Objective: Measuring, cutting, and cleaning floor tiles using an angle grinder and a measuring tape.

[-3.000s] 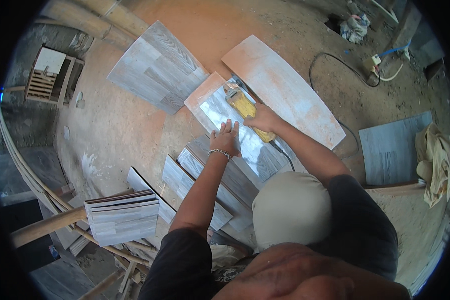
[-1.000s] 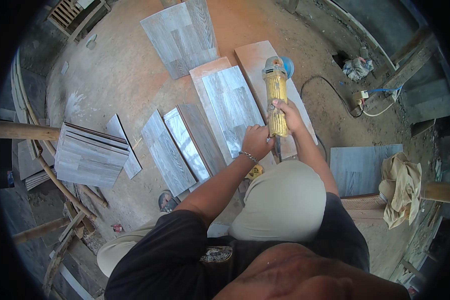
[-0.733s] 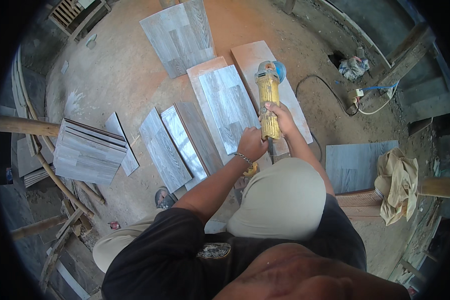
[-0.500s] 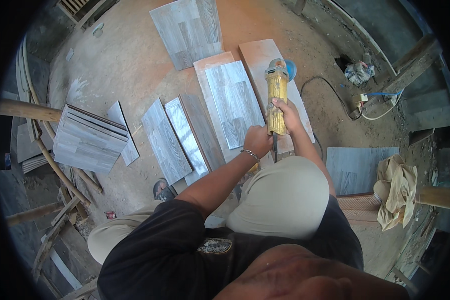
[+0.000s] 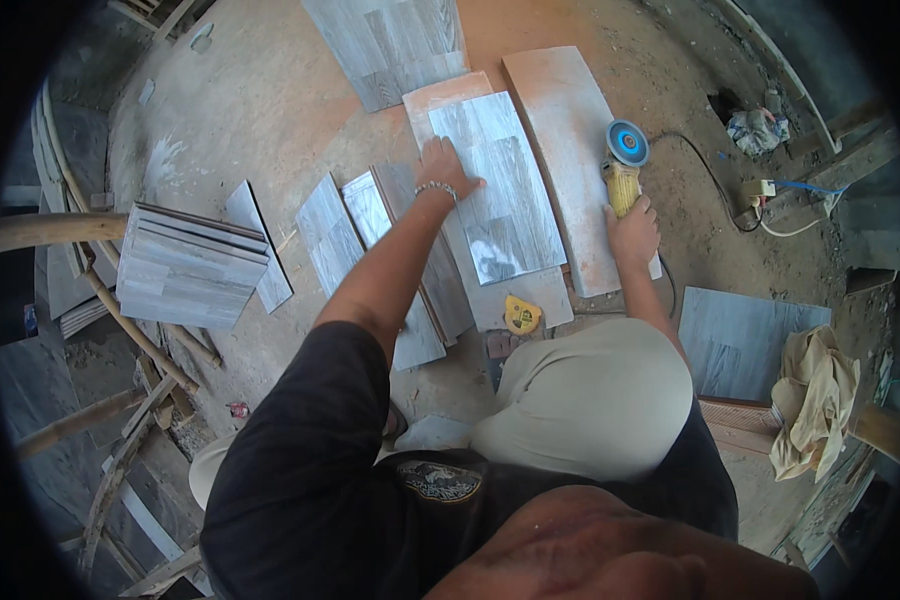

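A grey wood-look tile (image 5: 510, 205) lies on a larger dusty board in front of me. My left hand (image 5: 444, 168), with a chain bracelet at its wrist, rests on the tile's left edge. Its fingers lie stretched out and its thumb stands apart on the tile's face. To the right, my right hand (image 5: 634, 238) is closed around the yellow body of an angle grinder (image 5: 623, 186). The grinder's blue-centred disc (image 5: 627, 143) faces up over the right edge of a long dusty slab (image 5: 580, 170). A yellow tape measure (image 5: 521, 314) sits below the tile.
More tiles lean in a stack (image 5: 190, 275) at left, beside bamboo poles (image 5: 140, 340). Other tiles lie left of my left forearm. The grinder's black cord runs to a socket box (image 5: 758, 188). Crumpled tan cloth (image 5: 816, 400) lies by a tile (image 5: 740, 335) at right.
My hands have parted. The left let go near the grinder's rear end and went to the tile's left edge; the right carried the grinder rightward, its disc now turned up. The tape measure is uncovered.
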Tool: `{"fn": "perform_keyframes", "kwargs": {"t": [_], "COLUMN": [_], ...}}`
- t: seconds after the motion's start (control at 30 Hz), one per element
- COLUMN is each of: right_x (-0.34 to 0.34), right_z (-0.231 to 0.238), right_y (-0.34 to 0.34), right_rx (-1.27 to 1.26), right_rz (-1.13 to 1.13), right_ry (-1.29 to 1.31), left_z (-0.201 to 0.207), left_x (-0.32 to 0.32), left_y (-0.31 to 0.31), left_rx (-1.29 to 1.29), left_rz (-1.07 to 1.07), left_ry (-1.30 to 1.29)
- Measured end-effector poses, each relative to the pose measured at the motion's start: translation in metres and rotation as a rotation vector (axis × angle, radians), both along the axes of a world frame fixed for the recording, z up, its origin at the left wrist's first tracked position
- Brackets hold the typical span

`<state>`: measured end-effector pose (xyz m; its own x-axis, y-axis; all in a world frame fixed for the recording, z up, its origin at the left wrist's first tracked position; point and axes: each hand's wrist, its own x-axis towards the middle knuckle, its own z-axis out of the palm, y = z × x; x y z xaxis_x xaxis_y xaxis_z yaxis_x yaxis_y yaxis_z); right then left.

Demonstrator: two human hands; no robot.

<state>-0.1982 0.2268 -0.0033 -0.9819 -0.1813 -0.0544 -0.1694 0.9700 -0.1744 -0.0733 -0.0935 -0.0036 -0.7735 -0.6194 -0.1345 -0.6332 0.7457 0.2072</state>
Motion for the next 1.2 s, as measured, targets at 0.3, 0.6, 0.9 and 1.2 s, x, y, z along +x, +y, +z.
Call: {"fn": "perform_keyframes", "kwargs": {"t": [0.3, 0.6, 0.9, 1.2], "right_x": [-0.013, -0.016, -0.005, 0.006], "right_z": [0.001, -0.001, 0.003, 0.011], "right_y": [-0.002, 0.0, 0.007, 0.014], "right_rx": [-0.037, -0.007, -0.037, 0.057], "right_rz": [-0.047, -0.042, -0.017, 0.046], "right_ry": [-0.066, -0.075, -0.089, -0.082], "left_z": [-0.029, -0.019, 0.209, 0.322], "left_x": [-0.155, -0.21, -0.056, 0.154], "left_y": [-0.082, -0.093, -0.075, -0.001], "left_rx": [0.14, 0.067, 0.663, 0.352], "left_rz": [-0.238, -0.458, -0.586, -0.282], "left_ry": [-0.128, -0.287, 0.13, 0.306]}}
